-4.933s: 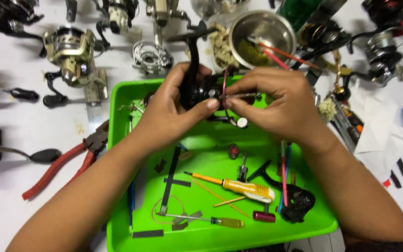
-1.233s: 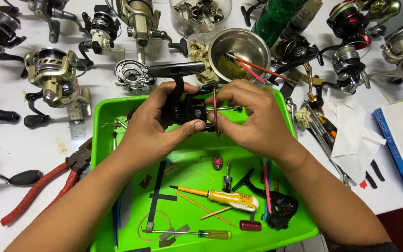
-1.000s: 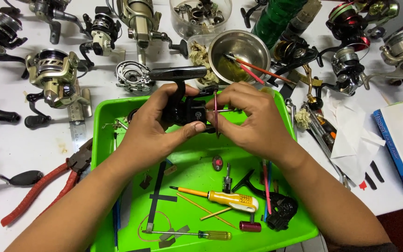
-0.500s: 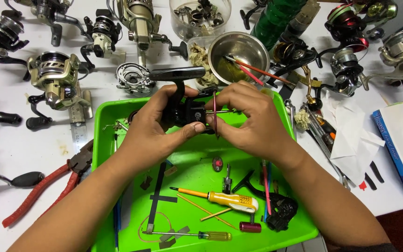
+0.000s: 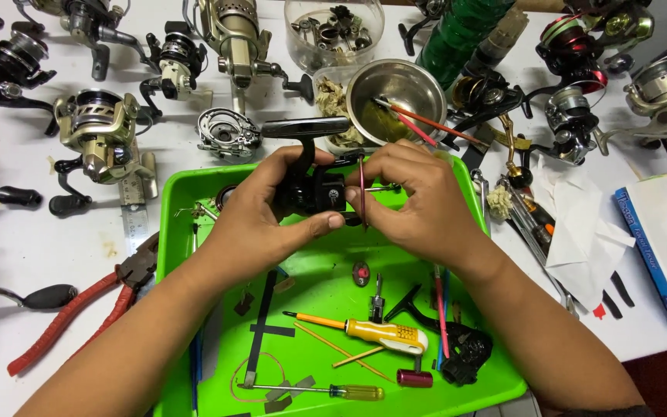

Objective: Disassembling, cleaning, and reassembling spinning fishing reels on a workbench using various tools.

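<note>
Over a bright green tray (image 5: 496, 371) on a white counter (image 5: 32, 239), a person works on a black fishing reel body (image 5: 312, 189), held just above the tray's far end. The left hand (image 5: 260, 220) is wrapped around the reel from below, thumb pressed along its near side; the right hand (image 5: 418, 205) pinches a thin red-handled tool (image 5: 362, 185) upright against the reel's side.

The reel looks rigid and fairly dense for its size, likely slick with grease, with small parts that could drop free; the solid body, not the protruding black handle (image 5: 306, 127), seems the safe place to grip.

A yellow-handled screwdriver (image 5: 376, 332) lies in the tray, red-handled pliers (image 5: 79, 305) beside it, and a steel bowl (image 5: 395, 89) and other reels (image 5: 102, 135) stand beyond.
</note>
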